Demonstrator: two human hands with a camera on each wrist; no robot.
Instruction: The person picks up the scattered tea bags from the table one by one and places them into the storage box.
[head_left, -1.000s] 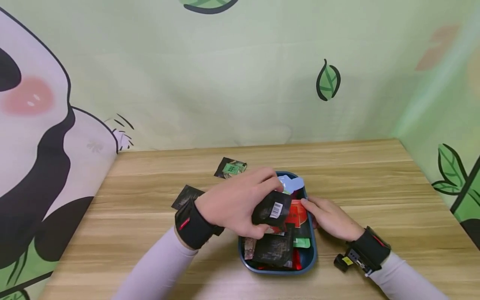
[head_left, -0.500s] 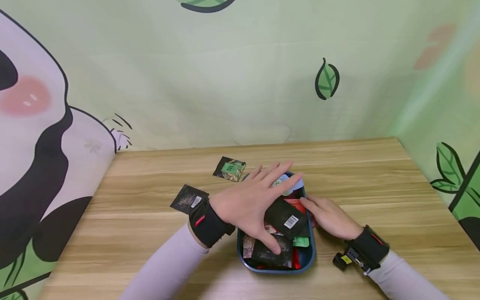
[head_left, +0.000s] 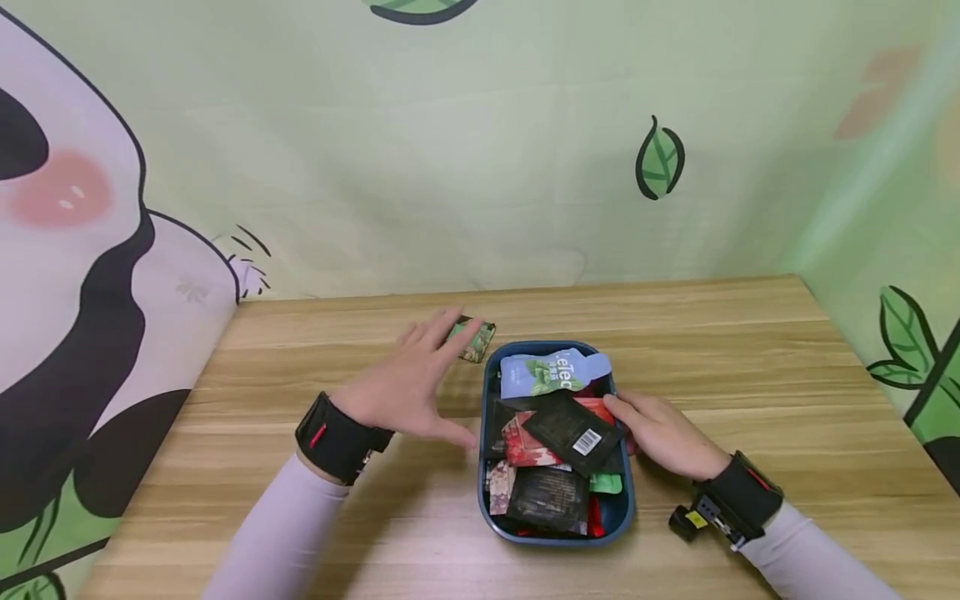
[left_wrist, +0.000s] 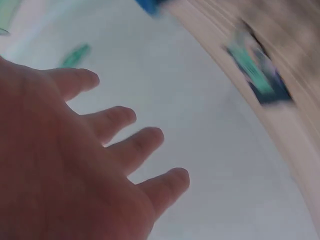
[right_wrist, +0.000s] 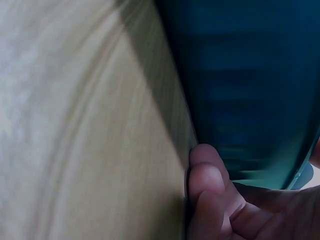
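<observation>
A dark blue plastic box (head_left: 489, 521) stands on the wooden table, filled with small sachets. On top lie a light blue pouch (head_left: 536, 375), a black sachet with a barcode (head_left: 566, 429), a red sachet (head_left: 525, 446) and another black sachet (head_left: 551, 498). My left hand (head_left: 401, 387) hovers left of the box, fingers spread, holding nothing. Partly behind its fingertips lies a green-and-black sachet (head_left: 483, 342), blurred in the left wrist view. My right hand (head_left: 667, 437) holds the box's right side, thumb at the rim and curled fingers (right_wrist: 206, 177) against the outer wall.
The wooden table (head_left: 750, 358) reaches back to a pale green printed cloth (head_left: 480, 167) with a panda and leaves. Both wrists wear black straps; a small camera (head_left: 684, 523) hangs from the right one.
My left hand let go of the barcoded black sachet on the box's contents, then moved left off the box. A black sachet seen earlier on the table is now hidden behind that hand.
</observation>
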